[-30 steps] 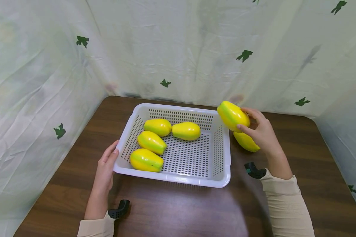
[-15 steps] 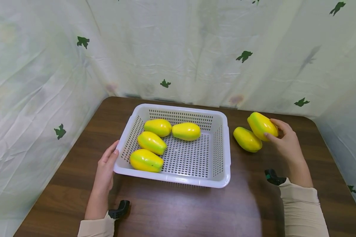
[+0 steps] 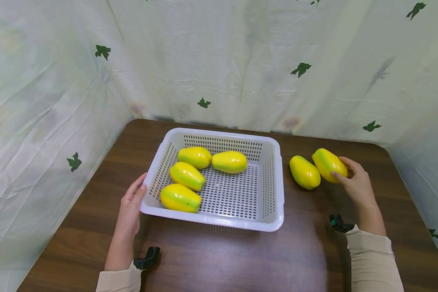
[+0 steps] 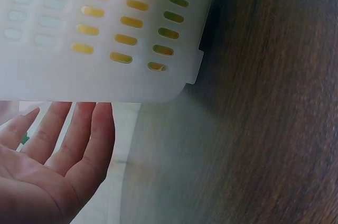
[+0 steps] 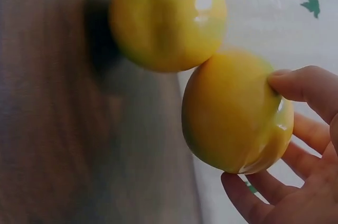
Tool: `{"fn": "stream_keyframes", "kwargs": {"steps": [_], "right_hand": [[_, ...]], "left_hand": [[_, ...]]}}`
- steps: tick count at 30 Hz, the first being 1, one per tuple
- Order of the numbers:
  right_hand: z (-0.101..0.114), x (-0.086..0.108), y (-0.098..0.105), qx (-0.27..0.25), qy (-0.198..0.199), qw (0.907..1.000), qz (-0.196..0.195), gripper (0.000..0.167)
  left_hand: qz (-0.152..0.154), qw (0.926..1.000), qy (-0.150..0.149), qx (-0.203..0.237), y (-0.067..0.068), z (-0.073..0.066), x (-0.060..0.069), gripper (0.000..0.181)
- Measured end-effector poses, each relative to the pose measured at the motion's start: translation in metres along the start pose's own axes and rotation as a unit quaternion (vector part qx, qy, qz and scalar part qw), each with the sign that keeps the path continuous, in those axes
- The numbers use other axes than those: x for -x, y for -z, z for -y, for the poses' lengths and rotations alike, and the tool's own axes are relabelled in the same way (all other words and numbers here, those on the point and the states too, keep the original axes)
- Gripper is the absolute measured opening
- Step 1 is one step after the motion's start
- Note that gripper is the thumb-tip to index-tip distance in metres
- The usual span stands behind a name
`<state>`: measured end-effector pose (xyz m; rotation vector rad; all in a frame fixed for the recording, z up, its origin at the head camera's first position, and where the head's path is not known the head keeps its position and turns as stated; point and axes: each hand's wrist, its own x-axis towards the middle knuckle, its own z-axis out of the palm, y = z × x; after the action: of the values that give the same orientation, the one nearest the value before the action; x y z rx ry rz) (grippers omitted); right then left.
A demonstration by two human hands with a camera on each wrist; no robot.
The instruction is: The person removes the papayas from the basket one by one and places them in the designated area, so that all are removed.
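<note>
On the right side of the brown table, my right hand grips a glossy yellow-green papaya, thumb on one side and fingers around the other. A second papaya lies just left of it; in the right wrist view the held papaya appears to touch that neighbour. My left hand holds the left rim of a white perforated plastic basket, its thumb at the rim. Fingertips of the left hand meet the rim's edge in the left wrist view.
Inside the basket, several papayas lie toward the left and back; the bare slotted floor shows at front right. A pale curtain with green leaf-like patches stands behind the table and along both sides.
My right hand has carried its papaya from above the basket's right rim to the right and down, beside the other loose papaya, which has turned slightly. The left hand and basket stay put.
</note>
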<state>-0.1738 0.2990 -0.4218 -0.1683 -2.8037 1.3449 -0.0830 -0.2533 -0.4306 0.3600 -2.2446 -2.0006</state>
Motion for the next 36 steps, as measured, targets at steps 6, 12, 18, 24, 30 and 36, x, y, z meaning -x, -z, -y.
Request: {"fn": "stream_keyframes", "kwargs": {"steps": [6, 12, 18, 24, 30, 36], "right_hand": [[-0.012, 0.004, -0.009, -0.002, -0.014, 0.9999, 0.002, 0.065], [-0.017, 0.007, -0.016, -0.019, -0.033, 0.9992, -0.006, 0.068], [-0.043, -0.003, -0.021, -0.015, -0.031, 0.9993, -0.015, 0.072], [-0.088, -0.025, -0.028, 0.004, -0.018, 0.999, -0.04, 0.072], [-0.078, -0.022, -0.025, -0.015, -0.008, 0.998, -0.061, 0.067], [-0.006, 0.006, -0.014, -0.052, -0.002, 0.996, -0.073, 0.062]], "left_hand": [[0.0, 1.0, -0.001, 0.001, 0.0, 0.0, 0.0, 0.05], [-0.001, 1.0, -0.005, 0.002, 0.0, -0.001, 0.0, 0.049], [-0.003, 1.0, -0.003, 0.002, 0.0, -0.001, 0.0, 0.049], [-0.001, 1.0, 0.0, 0.003, 0.0, 0.0, 0.0, 0.049], [0.001, 1.0, 0.0, 0.002, 0.0, -0.001, 0.0, 0.049], [0.001, 1.0, 0.0, 0.003, 0.0, -0.001, 0.0, 0.049]]}}
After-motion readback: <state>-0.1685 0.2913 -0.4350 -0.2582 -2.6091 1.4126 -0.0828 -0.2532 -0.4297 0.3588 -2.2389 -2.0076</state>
